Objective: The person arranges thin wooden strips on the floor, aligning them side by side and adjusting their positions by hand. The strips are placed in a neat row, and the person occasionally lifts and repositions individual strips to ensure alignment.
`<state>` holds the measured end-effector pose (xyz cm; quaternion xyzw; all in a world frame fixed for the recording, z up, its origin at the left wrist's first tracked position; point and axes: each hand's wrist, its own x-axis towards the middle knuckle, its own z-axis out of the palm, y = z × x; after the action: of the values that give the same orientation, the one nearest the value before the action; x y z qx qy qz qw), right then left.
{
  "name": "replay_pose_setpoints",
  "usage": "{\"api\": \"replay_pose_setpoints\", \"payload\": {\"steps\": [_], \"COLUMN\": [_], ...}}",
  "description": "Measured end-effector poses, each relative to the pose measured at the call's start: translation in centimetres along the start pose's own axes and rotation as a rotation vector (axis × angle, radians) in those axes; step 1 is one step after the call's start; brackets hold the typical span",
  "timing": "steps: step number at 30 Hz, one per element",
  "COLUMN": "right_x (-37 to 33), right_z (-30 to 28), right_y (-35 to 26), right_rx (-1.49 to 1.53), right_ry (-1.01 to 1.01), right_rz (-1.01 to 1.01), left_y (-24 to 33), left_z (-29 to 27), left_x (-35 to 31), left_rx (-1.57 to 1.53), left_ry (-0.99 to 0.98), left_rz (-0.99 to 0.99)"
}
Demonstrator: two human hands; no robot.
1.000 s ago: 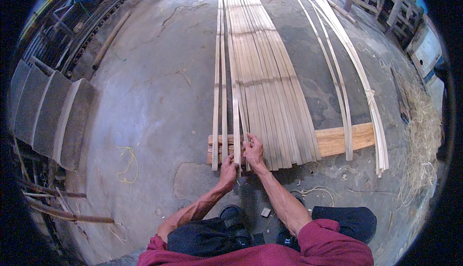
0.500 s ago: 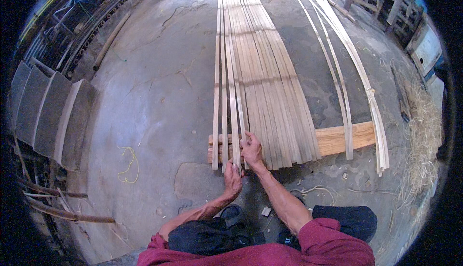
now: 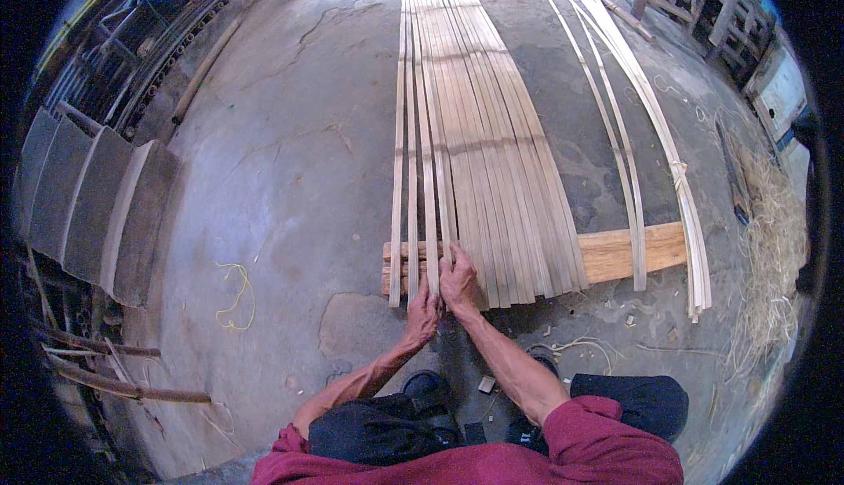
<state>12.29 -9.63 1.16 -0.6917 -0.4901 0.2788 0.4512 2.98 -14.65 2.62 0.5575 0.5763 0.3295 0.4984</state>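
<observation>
Long pale strips [image 3: 492, 177], like split bamboo with darker bands across, lie side by side and run away from me. Their near ends rest over a wooden plank [image 3: 629, 252]. My left hand [image 3: 423, 313] is closed on the near end of a loose strip [image 3: 428, 195] left of the main row. Just to its right, my right hand [image 3: 458, 281] grips the end part of the neighbouring strip [image 3: 447, 208], fingers wrapped round it. Two more strips [image 3: 400, 177] lie a little apart on the left. My fingertips are partly hidden.
Farther right lie two loose strips [image 3: 631, 212] and a tied bundle of strips [image 3: 677, 168]. Shavings [image 3: 769, 274] pile along the right edge. Curved grey sheets [image 3: 114, 212] and poles [image 3: 132, 388] stand at left. A yellow string [image 3: 246, 296] lies on the concrete floor [image 3: 281, 177].
My right hand has moved slightly down, toward me, along the strip. The left hand stays beside it, nearly in place.
</observation>
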Motion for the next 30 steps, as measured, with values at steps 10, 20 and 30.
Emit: {"api": "replay_pose_setpoints", "payload": {"steps": [10, 20, 30], "right_x": [0.4, 0.8, 1.1], "right_z": [-0.8, -0.6, -0.7], "right_y": [-0.2, -0.4, -0.2], "right_rx": [-0.220, -0.152, -0.237], "right_ry": [-0.210, -0.195, -0.211], "right_rz": [-0.104, -0.207, -0.178], "left_y": [-0.8, 0.3, -0.6], "left_z": [-0.8, -0.9, -1.0], "left_x": [0.3, 1.1, 0.6], "left_rx": [0.131, 0.045, 0.054], "left_ry": [-0.037, 0.069, 0.025], "left_rz": [0.080, 0.058, 0.143]}}
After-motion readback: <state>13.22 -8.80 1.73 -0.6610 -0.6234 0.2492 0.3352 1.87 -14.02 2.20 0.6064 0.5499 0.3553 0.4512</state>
